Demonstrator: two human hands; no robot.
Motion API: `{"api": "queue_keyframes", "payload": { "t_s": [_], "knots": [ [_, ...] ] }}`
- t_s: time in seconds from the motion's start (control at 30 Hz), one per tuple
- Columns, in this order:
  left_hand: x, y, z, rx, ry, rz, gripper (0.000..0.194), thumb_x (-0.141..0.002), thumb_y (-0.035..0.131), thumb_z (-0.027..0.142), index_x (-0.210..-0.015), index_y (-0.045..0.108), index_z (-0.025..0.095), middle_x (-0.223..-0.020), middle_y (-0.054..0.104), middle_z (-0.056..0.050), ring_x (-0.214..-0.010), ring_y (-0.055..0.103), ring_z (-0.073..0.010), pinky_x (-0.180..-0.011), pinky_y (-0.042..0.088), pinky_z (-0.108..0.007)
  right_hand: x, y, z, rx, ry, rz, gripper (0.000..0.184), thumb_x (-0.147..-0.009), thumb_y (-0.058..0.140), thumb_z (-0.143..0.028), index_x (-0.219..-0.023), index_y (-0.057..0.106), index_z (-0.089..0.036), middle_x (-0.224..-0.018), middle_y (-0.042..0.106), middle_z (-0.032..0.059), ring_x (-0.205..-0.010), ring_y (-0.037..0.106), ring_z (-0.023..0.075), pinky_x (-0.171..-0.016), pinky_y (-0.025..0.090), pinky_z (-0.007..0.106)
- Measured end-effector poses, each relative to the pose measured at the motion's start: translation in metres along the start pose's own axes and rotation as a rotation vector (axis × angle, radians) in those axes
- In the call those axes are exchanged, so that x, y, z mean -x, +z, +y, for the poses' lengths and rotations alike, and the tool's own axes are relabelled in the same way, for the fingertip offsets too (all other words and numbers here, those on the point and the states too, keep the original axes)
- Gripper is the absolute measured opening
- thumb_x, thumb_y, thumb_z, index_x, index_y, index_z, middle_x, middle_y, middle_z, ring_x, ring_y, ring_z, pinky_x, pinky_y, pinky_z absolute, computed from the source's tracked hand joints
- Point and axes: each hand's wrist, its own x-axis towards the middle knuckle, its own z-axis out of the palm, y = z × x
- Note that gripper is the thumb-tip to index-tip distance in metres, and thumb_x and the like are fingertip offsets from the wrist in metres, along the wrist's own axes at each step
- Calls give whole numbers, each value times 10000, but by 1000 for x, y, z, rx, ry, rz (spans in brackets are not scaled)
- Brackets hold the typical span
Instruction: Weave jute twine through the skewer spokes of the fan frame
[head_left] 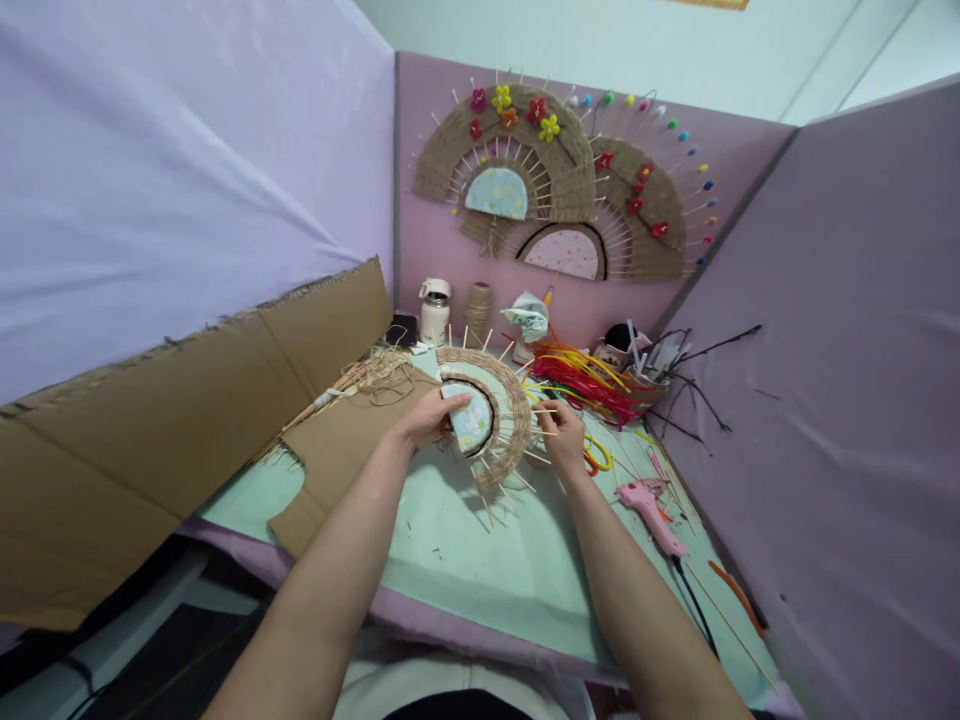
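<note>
A half-round woven fan (pixel 517 420) is held above the table, tilted with its curved side to the right. Twine is woven between thin wooden sticks that poke out past the rim. Its middle is a pale blue floral half-disc (pixel 471 425) with a dark edge. My left hand (pixel 431 415) grips this half-disc, thumb on the front and fingers hidden behind. At the fan's right rim, my right hand (pixel 562 435) has its fingers pinched around the stick ends; whether a strand of twine is in them too I cannot make out.
A pink glue gun (pixel 651 512) with a black cord lies right. Behind are red and yellow pipe cleaners (pixel 589 380), a twine spool (pixel 478 308), a white bottle (pixel 435 312) and dark twigs (pixel 694 385). Cardboard (pixel 352 430) lies left. Two finished fans (pixel 442 150) hang on the back panel.
</note>
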Motion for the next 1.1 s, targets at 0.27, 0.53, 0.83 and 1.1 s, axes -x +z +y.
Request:
{"api": "queue_keyframes", "payload": {
  "t_s": [0.27,0.53,0.83,1.1],
  "knots": [
    [-5,-2,-5,-54,108,14,376,-621,754,234,-949,586,158,-880,686,-59,-721,629,-154,-662,500,-265,-4,-5,-4,101,-248,81,172,-829,504,-317,-827,613,-184,-811,614,50,-787,559,188,-739,436,331],
    [-4,-6,-4,-156,66,53,362,-649,717,233,-973,570,162,-824,662,-42,-628,608,-131,-562,488,-229,-9,-13,2,33,-123,86,186,-794,566,-345,-805,647,-178,-790,651,52,-731,580,182,-692,461,319],
    [-2,-7,-2,-146,28,2,392,-626,720,193,-989,578,154,-872,676,-71,-660,637,-158,-579,503,-249,-12,-17,3,-23,-66,23,225,-797,544,-347,-862,674,-175,-792,660,54,-697,576,166,-635,456,291],
    [5,-4,-1,-141,-78,-125,374,-632,730,209,-983,606,164,-851,682,-69,-617,624,-142,-554,483,-233,-4,-2,-3,-69,0,-246,203,-779,535,-332,-750,653,-169,-718,652,35,-631,562,153,-580,440,268]
  ]
}}
